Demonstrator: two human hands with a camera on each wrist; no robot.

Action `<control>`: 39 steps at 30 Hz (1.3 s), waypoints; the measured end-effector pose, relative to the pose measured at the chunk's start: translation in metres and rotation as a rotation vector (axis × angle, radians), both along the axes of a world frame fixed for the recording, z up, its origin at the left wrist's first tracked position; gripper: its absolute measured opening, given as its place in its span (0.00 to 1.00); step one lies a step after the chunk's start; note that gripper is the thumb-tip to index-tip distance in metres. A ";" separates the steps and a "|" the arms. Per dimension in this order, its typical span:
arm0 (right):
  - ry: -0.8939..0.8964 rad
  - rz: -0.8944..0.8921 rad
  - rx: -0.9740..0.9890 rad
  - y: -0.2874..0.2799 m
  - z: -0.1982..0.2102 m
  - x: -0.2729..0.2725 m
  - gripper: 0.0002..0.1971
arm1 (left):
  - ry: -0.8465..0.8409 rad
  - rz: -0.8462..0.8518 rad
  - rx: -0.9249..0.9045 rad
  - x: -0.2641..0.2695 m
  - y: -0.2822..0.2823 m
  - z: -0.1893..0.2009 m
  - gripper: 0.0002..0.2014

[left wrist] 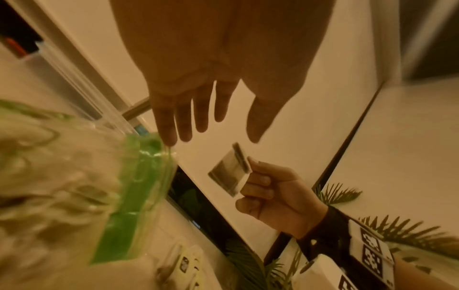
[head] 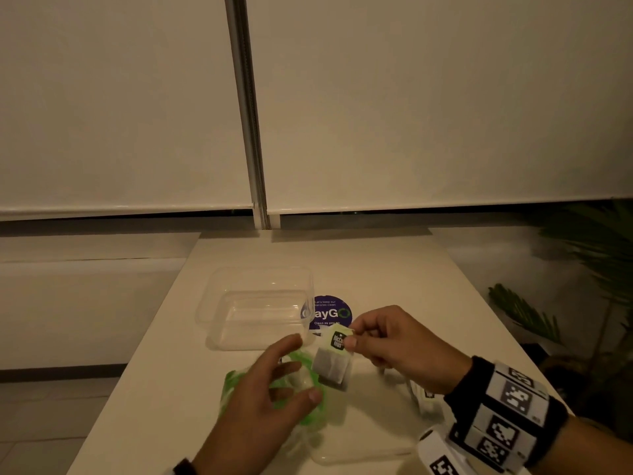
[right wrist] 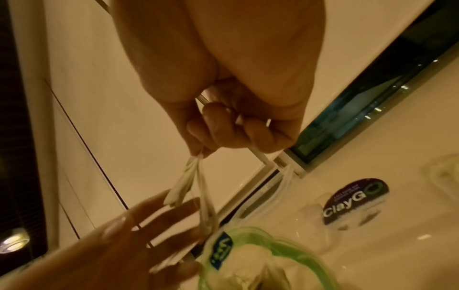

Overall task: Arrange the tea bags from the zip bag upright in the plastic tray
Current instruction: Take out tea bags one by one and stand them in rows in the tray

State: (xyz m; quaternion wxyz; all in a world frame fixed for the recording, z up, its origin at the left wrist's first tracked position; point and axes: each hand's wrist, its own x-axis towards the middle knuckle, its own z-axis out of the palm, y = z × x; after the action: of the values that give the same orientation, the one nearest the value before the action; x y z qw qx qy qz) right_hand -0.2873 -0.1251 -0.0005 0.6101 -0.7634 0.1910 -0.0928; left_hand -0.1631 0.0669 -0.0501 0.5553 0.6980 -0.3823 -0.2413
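Tea bag [head: 334,363] hanging lengthwise from right hand [head: 399,346], tag uppermost

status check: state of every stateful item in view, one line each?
plastic tray: upright on the table, no tea bags in it yet.
zip bag: on the table, green zip mouth open.
tea bag: out of the bag, hanging in the air.
right hand: pinches the tea bag at its tag end.
left hand: fingers spread over the zip bag, holding nothing.
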 end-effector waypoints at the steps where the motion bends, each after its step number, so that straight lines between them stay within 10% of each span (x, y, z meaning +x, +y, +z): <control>1: -0.015 0.026 0.025 0.003 0.004 -0.002 0.06 | 0.073 -0.043 0.003 -0.005 -0.005 0.003 0.33; 8: -0.012 0.093 -0.021 0.014 0.006 -0.007 0.10 | 0.336 -0.074 -0.066 -0.019 -0.017 0.020 0.09; 26: -0.092 -0.017 0.047 -0.006 0.021 -0.007 0.03 | 0.458 -0.068 0.032 -0.011 0.001 0.008 0.20; 39: 0.510 0.011 -0.439 -0.097 -0.075 -0.025 0.03 | 0.446 -0.019 0.023 -0.012 -0.001 -0.005 0.15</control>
State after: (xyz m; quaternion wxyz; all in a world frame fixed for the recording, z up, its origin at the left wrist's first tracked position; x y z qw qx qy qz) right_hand -0.3124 -0.2218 -0.0758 0.3642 -0.8761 0.3088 0.0658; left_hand -0.1754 0.0655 -0.0548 0.6159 0.6301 -0.2539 -0.3990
